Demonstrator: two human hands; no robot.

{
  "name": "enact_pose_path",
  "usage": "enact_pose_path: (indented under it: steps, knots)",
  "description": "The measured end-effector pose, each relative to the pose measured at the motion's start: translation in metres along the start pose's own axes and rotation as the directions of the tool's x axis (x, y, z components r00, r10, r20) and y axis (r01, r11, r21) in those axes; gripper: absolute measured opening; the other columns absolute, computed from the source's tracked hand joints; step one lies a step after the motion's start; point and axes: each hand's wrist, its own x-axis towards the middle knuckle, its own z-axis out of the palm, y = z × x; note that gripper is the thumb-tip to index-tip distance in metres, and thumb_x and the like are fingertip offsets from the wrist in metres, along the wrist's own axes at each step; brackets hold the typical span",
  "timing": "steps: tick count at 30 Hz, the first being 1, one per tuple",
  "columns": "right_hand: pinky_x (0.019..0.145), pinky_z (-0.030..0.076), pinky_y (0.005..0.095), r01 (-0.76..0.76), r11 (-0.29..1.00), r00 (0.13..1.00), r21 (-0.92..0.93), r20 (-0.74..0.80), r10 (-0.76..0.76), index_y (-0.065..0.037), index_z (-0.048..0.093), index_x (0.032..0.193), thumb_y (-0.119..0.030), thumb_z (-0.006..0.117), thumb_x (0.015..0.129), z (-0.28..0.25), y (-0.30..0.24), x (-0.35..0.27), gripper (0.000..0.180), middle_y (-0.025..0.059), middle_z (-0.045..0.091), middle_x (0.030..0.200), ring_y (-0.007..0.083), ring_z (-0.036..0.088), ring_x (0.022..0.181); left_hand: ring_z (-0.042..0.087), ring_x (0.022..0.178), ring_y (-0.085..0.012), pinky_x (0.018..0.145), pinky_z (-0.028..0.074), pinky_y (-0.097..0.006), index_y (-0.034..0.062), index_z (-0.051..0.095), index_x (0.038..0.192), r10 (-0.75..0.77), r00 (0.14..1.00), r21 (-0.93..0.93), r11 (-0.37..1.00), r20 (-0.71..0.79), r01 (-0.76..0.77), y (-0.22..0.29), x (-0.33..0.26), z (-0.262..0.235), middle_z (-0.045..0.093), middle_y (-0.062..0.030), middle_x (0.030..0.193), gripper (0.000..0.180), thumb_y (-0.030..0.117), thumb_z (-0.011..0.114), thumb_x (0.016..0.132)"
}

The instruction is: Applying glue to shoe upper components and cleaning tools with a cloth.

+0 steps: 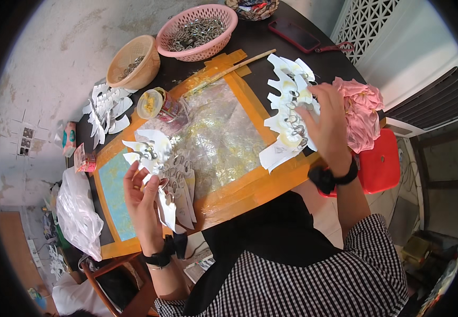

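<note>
At the left of the board, my left hand is closed on a white cut-out strip with toothed edges and small metal rings along it. Beside that strip lies a fan of overlapping white pieces with metal rings. To the right, my right hand rests at the edge of a stack of white toothed cut-outs, thumb and forefinger apart. Metal rings and yellowish stains show along this stack. Whether the hidden fingers grip anything there is unclear.
An orange-taped board covers the table's front. Behind it are a wooden stick, a lidded jar, a peach basket and a pink basket of metal pieces. Pink cloth and a red stool are at right.
</note>
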Motion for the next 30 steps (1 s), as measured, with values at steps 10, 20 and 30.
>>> enact_pose_path:
  steps: [10, 20, 30]
  knots:
    - [0.093, 0.040, 0.0410, -0.003, 0.985, 0.960, 0.174, 0.276, -0.046, -0.004, 0.062, 0.104, -0.014, 0.077, 0.072, 0.016, 0.016, 0.007, 0.036, 0.0104, 0.058, 0.103, 0.0328, 0.051, 0.110, 0.036, 0.132, -0.0379, 0.108, 0.031, -0.044, 0.0051, 0.060, 0.120, 0.329, 0.930, 0.913, 0.308, 0.162, -0.268, -0.006, -0.024, 0.014, 0.043, -0.0203, 0.140, 0.036, 0.010, 0.068, 0.085]
    - [0.089, 0.043, 0.0402, -0.289, 0.956, 0.904, -0.039, 0.318, 0.286, 0.003, 0.051, 0.125, -0.028, 0.082, 0.071, -0.007, 0.045, 0.003, 0.070, 0.0162, 0.056, 0.103, 0.0309, 0.054, 0.097, 0.036, 0.134, -0.0432, 0.109, 0.035, -0.047, 0.0058, 0.048, 0.135, 0.103, 0.684, 0.484, 0.631, 0.722, -0.606, 0.001, -0.051, 0.130, 0.038, -0.0224, 0.145, 0.061, 0.021, 0.075, 0.082]
    - [0.083, 0.047, 0.0275, -0.585, 0.648, 0.809, 0.488, 0.403, 0.428, -0.001, 0.042, 0.137, -0.002, 0.076, 0.070, -0.003, 0.046, -0.012, 0.076, 0.0066, 0.054, 0.109, 0.0155, 0.054, 0.094, 0.029, 0.135, -0.0510, 0.114, 0.024, -0.053, -0.0007, 0.034, 0.143, 0.201, 0.613, 0.499, 0.418, 0.764, -0.759, -0.054, -0.047, 0.191, 0.032, -0.0325, 0.145, 0.071, 0.020, 0.069, 0.085]
